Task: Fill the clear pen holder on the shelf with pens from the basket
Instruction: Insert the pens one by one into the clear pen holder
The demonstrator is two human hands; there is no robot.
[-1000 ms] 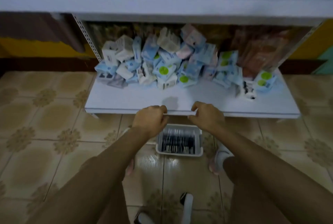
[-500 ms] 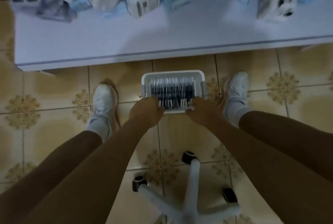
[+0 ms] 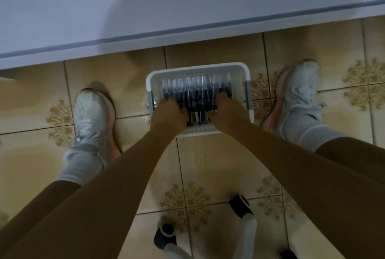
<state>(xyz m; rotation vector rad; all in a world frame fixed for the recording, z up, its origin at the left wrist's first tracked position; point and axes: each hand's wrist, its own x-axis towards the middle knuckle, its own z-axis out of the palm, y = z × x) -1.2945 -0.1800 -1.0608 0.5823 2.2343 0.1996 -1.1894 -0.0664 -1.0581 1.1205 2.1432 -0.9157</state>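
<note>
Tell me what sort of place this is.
Probably a small shop or its stockroom: a low white shelf, a basket packed with many alike pens on the tiled floor, and a wheeled chair base.

Blurred pens [image 3: 195,94], cropped chair base [image 3: 249,231]

A white plastic basket [image 3: 198,66], smooth and matt along its rim, holds pens [image 3: 195,90] whose clear plastic barrels catch the light. Glazed floor tiles [image 3: 218,167] shine glossy, with pale reflections on them. The white shelf [image 3: 166,4] looks smooth and flat in finish. Pale shoes [image 3: 91,117] appear to be woven cloth, the socks [image 3: 81,163] soft knit. A castor [image 3: 239,204] looks like black plastic.
</note>
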